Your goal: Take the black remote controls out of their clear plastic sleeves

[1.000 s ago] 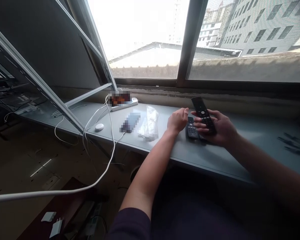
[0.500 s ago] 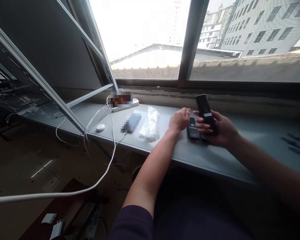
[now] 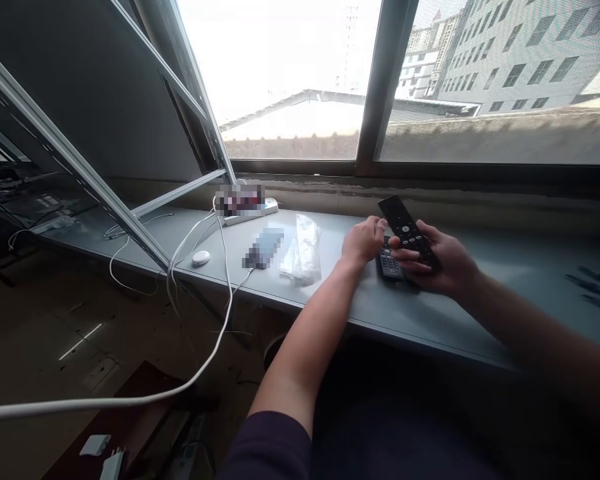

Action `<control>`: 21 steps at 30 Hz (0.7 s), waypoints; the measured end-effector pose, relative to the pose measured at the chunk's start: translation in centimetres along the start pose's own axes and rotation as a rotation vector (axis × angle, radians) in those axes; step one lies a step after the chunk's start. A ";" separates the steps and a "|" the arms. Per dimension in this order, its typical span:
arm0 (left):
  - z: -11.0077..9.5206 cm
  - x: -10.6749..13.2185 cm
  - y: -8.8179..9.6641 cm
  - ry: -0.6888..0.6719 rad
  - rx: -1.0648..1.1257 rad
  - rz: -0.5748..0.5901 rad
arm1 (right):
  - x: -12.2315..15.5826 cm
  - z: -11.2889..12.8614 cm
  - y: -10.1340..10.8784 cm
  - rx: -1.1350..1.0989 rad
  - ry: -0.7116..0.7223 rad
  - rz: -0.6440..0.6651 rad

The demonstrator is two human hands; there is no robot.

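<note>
My right hand [image 3: 445, 263] is closed around a black remote control [image 3: 405, 227], held tilted above the table with its buttons and round pad facing me. Close beside it on the left is my left hand [image 3: 364, 240], its fingers curled in. Whether anything is in those fingers cannot be made out. Beneath the two hands, a second black remote control [image 3: 390, 264] with many small keys lies on the grey table [image 3: 365, 300], partly covered by my right hand and the held remote.
Left of my hands lie a crumpled clear plastic bag [image 3: 303, 250], a blurred phone-like device [image 3: 264, 248] on a cable, and a white round object [image 3: 201, 257]. A power strip [image 3: 250, 211] stands near the window. A white cable [image 3: 215, 347] hangs past the table edge beside a metal frame [image 3: 80, 153].
The remote in my right hand has turned over from its back, which bore a white label, to its button side. My left hand has shifted slightly right.
</note>
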State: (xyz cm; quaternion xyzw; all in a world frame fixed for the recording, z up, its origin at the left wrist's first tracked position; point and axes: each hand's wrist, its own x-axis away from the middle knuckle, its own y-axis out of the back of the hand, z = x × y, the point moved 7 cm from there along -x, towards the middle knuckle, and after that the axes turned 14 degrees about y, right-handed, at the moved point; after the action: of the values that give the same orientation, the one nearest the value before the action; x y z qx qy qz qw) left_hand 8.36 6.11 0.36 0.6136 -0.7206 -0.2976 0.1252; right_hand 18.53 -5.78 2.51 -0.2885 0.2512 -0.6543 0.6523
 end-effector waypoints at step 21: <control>0.0 -0.3 -0.2 -0.014 -0.021 0.028 | -0.3 -0.1 0.2 0.051 0.048 0.069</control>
State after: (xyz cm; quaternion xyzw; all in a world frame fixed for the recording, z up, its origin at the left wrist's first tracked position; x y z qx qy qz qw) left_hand 8.62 6.37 0.29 0.5998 -0.7269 -0.3076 0.1309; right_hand 18.60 -5.46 2.29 -0.2470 0.2597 -0.6445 0.6754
